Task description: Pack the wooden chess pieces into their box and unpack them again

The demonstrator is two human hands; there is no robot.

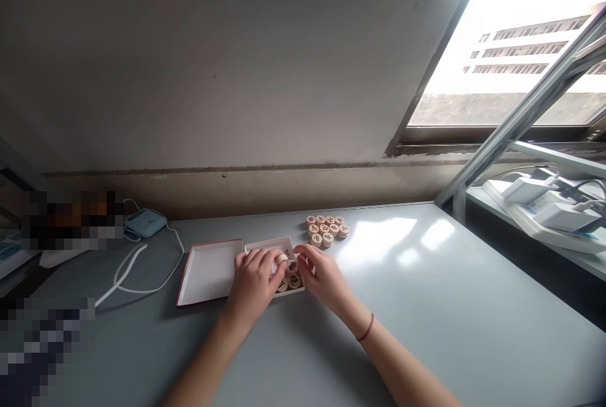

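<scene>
step, by judgement: sorting discs (294,280) within box; next move seems to call for a sure pinch.
discs: at least three inside box, one at left fingertips, ten uppermost on table (449,306) behind.
box (268,244): one; lid (211,271): one.
hands: two. left hand (255,271) curled, right hand (319,268) half-curled; cannot tell either hold.

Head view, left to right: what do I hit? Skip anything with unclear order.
Light-blue device → open box lid → left hand → right hand → red wristband → white power strip.
</scene>
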